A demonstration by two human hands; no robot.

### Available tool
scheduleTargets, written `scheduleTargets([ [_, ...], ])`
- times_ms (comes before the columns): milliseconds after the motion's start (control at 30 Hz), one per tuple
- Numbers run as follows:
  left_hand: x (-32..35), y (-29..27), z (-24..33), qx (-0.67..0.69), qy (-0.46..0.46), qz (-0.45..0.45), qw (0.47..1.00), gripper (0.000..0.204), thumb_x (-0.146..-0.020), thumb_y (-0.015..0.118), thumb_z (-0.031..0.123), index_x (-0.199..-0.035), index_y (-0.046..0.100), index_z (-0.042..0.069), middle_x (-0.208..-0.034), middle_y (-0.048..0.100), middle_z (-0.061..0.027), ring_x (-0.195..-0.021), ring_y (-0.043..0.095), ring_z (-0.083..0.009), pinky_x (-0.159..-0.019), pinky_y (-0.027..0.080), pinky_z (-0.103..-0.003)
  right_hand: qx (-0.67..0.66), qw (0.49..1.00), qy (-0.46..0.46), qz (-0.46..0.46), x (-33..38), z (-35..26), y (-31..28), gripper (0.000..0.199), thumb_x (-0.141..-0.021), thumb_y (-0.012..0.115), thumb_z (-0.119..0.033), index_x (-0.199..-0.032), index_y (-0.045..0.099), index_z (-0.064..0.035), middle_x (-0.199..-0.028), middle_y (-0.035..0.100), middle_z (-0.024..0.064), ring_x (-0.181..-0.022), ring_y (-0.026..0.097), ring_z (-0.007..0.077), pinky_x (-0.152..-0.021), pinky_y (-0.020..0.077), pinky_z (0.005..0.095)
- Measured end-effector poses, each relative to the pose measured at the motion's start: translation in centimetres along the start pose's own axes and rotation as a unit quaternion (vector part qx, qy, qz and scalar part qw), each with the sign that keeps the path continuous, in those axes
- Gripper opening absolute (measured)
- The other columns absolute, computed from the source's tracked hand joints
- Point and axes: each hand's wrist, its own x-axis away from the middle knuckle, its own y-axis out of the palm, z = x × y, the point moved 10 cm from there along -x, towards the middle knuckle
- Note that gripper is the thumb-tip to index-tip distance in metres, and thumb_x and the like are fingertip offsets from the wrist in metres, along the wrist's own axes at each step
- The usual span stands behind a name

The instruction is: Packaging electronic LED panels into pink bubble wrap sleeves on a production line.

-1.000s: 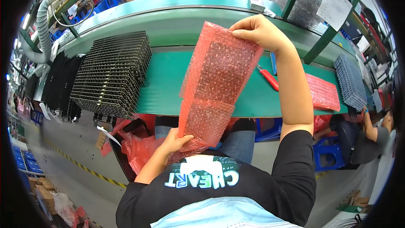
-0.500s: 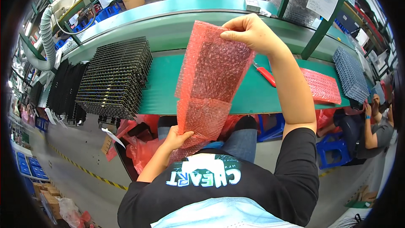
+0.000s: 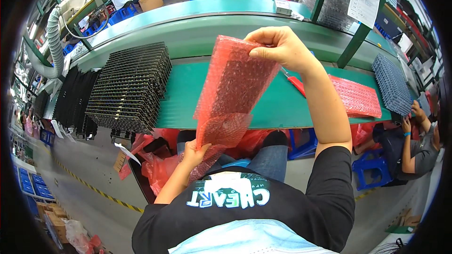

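A pink bubble wrap bag (image 3: pixel 234 84) is held up, tilted, over the near edge of the green bench. Something dark and flat shows through its upper part; its kind is hidden by the film. My right hand (image 3: pixel 278 48) pinches the bag's upper right corner between thumb and fingers. Lower down, my left hand (image 3: pixel 193 154) is closed on the left edge, thumb in front. The bag's loose lower part folds over near that hand and trails toward my lap.
Left on the bench (image 3: pixel 183 106) stands a tall stack of black slotted panels (image 3: pixel 127 87). A red-handled knife (image 3: pixel 295 86) lies behind my right forearm. Farther right are pink wrapped packs (image 3: pixel 355 96) and a grey stack (image 3: pixel 392 84), with a co-worker (image 3: pixel 416 146) seated beside them.
My right hand has come down a little with the bag's top. The left hand has risen slightly, and the lower film now bunches and folds more.
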Motion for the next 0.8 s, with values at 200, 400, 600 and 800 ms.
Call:
scheduleTargets([
  [200, 1.3, -2.8, 3.5, -0.123, -0.003, -0.028, 0.992, 0.019, -0.079, 0.072, 0.000, -0.098, 0.072, -0.001, -0.084, 0.073, -0.0084, -0.068, 0.062, -0.0136, -0.063, 0.049, -0.025, -0.112, 0.993, 0.009, 0.021, 3.1, 0.1, -1.3, 0.023, -0.078, 0.074, 0.001, -0.102, 0.070, -0.0004, -0.094, 0.071, 0.0045, -0.080, 0.061, 0.0100, -0.076, 0.0485, 0.0206],
  [400, 1.2, -6.2, 13.6, -0.218, 0.145, 0.039, 0.964, 0.034, -0.074, 0.070, 0.001, -0.108, 0.071, 0.001, -0.100, 0.074, -0.0092, -0.082, 0.069, -0.0232, -0.079, 0.054, -0.033, 0.018, 0.971, -0.165, 0.174, 4.9, -3.3, -5.5, 0.032, -0.076, 0.080, -0.004, -0.106, 0.069, -0.0029, -0.101, 0.067, 0.0044, -0.081, 0.059, 0.0104, -0.076, 0.0488, 0.0233],
  [600, 0.7, -7.4, 18.8, -0.418, 0.285, 0.135, 0.852, 0.042, -0.072, 0.069, 0.004, -0.113, 0.070, 0.002, -0.107, 0.073, -0.0083, -0.081, 0.069, -0.0248, -0.081, 0.055, -0.034, -0.200, 0.952, 0.062, 0.222, 5.0, 10.5, -4.2, 0.024, -0.098, 0.061, -0.018, -0.117, 0.061, -0.0041, -0.090, 0.064, 0.0047, -0.075, 0.062, 0.0144, -0.070, 0.0550, 0.0317],
  [800, 1.5, -3.6, 18.9, -0.457, 0.305, 0.101, 0.829, 0.040, -0.073, 0.068, 0.008, -0.113, 0.070, 0.004, -0.113, 0.071, -0.0092, -0.066, 0.062, -0.0180, -0.062, 0.049, -0.029, -0.549, 0.789, 0.215, 0.171, 3.4, 21.5, 5.1, 0.049, -0.104, 0.042, -0.044, -0.126, 0.055, -0.0021, -0.102, 0.067, 0.0153, -0.098, 0.068, 0.0286, -0.085, 0.0563, 0.0397],
])
